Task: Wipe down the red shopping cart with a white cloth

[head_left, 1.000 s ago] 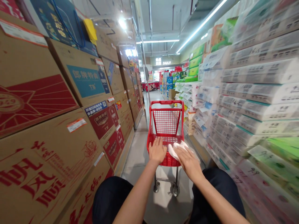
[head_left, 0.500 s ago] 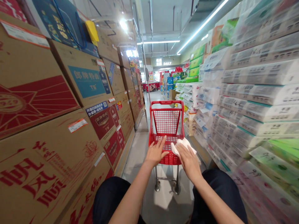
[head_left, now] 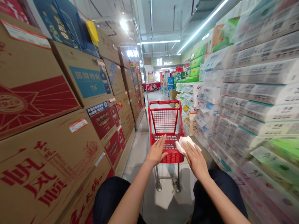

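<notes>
A small red shopping cart [head_left: 165,158] stands on the floor between my knees, its grid back [head_left: 163,121] facing me. At the cart's near left edge, my left hand [head_left: 157,150] is stretched out with its fingers extended and nothing held. My right hand [head_left: 193,155] lies over a crumpled white cloth [head_left: 187,140] at the cart's near right edge. Its palm side is hidden, and the cloth sticks out past the fingers.
Stacked cardboard cartons [head_left: 70,152] wall the left side. Piles of plastic-wrapped tissue packs [head_left: 254,102] line the right, close to my right arm. Tiled floor [head_left: 135,149] runs ahead, with more stacked goods [head_left: 170,82] farther down the aisle.
My right hand and the white cloth have moved slightly right. The cart has turned or shifted a little, its back now farther left. My left hand stays nearly where it was.
</notes>
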A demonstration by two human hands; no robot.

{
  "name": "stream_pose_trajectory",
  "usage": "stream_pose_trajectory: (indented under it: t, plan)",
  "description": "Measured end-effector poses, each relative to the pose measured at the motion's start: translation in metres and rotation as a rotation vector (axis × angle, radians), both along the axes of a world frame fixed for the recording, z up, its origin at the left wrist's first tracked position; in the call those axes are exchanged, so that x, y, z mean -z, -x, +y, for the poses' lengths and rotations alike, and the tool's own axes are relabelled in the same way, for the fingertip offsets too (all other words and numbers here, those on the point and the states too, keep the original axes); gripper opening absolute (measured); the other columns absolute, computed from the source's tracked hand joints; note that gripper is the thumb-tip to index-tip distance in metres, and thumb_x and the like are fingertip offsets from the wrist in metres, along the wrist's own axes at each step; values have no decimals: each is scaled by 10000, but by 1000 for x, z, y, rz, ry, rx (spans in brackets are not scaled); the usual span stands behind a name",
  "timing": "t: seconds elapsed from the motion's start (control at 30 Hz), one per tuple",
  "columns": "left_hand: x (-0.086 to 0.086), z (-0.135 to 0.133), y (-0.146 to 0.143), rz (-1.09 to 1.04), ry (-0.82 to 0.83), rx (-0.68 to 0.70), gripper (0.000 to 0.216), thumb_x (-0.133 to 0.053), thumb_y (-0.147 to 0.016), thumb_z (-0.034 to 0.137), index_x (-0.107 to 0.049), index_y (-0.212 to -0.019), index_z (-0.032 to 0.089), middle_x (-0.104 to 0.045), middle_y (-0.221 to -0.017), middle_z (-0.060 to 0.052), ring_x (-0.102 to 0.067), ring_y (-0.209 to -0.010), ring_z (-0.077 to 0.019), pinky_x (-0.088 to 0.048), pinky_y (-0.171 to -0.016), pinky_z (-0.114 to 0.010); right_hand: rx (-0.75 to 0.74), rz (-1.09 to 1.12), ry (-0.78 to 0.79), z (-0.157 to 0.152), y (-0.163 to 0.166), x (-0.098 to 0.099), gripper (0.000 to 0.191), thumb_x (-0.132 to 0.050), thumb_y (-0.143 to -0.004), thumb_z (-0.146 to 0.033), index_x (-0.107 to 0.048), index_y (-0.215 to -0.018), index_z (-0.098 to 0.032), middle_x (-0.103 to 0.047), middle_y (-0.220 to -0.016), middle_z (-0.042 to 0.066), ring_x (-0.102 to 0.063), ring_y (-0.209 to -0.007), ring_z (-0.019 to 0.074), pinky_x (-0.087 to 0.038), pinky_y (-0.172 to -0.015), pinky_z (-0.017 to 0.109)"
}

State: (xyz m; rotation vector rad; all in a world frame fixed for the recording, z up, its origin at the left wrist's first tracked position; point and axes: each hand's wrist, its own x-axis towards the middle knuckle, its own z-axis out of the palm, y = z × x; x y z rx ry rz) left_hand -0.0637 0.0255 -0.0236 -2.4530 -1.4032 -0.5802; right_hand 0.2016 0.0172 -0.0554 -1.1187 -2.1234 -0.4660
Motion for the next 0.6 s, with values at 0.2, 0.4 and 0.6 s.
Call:
stream_pose_trajectory:
  t: [0.2,0.4,0.6]
  plan:
    - [3,4,-14,14,-7,-14,999,-589,-910,231,164,-1564,165,-75,-1660,-104,-122,-1527,-198,-282,-1209,-379,-88,30,35,-5,61,4,549,-391,-995,-146,-351,-1534,-242,-496,-1497,60,-409,-1419,222,-311,-1186,502]
    - [1,0,0,-38,33,13,1018,-582,-896,271,182,-1559,161,-153,-1650,-122,-261,-1495,-223,-249,-1216,-401,-230,-33,57,1,60,-4,488,-411,-1000,-171,-434,-1485,-216,-522,-1477,82,-446,-1393,216,-338,-1182,478]
    - [-3,-8,2,-126,67,39,987,-539,-926,530,115,-1579,184,-412,-1554,-117,-453,-1390,-240,-202,-1229,-448,-160,-38,46,25,9,-25,318,-404,-1019,-266,-644,-1219,-209,-697,-1220,97,-621,-1190,231,-374,-1152,504]
